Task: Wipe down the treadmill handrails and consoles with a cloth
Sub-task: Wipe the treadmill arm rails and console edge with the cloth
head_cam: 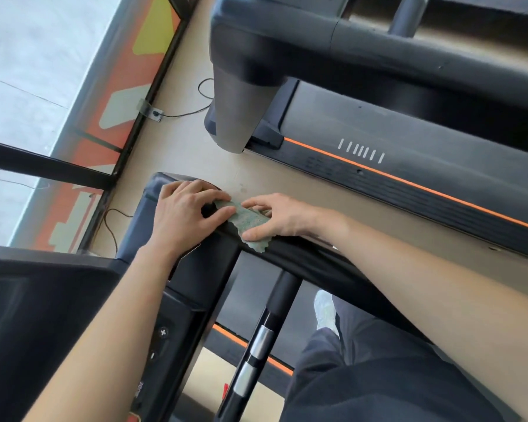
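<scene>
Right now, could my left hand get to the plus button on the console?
Probably yes: the left hand holds just the cloth, and the plus button lies uncovered nearer the body, nothing in between.

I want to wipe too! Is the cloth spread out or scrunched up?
Spread out: the cloth drapes flat over the handrail under the right hand.
</scene>
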Action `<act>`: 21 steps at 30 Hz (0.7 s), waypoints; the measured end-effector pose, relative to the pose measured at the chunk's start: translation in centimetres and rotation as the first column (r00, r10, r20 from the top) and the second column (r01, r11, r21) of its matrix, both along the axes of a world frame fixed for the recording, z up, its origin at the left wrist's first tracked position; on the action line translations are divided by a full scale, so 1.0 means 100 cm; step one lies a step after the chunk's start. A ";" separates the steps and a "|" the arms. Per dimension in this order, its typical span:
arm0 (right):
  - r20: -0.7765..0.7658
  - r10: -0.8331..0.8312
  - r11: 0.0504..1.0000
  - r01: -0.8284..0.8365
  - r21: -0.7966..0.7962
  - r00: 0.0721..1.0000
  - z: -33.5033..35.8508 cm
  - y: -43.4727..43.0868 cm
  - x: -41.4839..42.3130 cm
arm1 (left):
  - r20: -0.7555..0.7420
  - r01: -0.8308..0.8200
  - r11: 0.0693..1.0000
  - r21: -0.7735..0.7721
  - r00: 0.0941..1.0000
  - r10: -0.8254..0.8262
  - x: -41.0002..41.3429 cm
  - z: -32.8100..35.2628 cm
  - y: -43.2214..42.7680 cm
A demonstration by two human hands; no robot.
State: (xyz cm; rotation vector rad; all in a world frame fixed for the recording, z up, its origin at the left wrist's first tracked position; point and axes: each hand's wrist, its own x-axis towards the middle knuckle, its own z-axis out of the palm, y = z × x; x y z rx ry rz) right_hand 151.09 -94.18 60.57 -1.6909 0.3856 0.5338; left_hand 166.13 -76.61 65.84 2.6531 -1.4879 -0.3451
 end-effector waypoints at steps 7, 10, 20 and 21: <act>-0.059 0.073 0.997 -0.071 0.040 0.996 -0.005 -0.021 -0.030 | -0.021 0.009 1.000 0.002 1.000 -0.009 -0.023 0.003 -0.010; -0.076 0.070 0.996 -0.066 0.065 0.995 -0.007 -0.031 -0.058 | -0.048 0.080 0.997 0.000 0.996 -0.080 -0.047 0.000 -0.023; -0.127 -0.025 1.000 0.025 -0.003 0.992 0.010 -0.045 -0.161 | -0.215 0.212 0.977 -0.023 0.953 -0.212 -0.123 -0.017 -0.053; -0.123 -0.044 0.999 0.040 -0.029 0.991 0.013 -0.043 -0.169 | -0.216 0.217 0.975 -0.038 0.951 -0.220 -0.126 -0.019 -0.053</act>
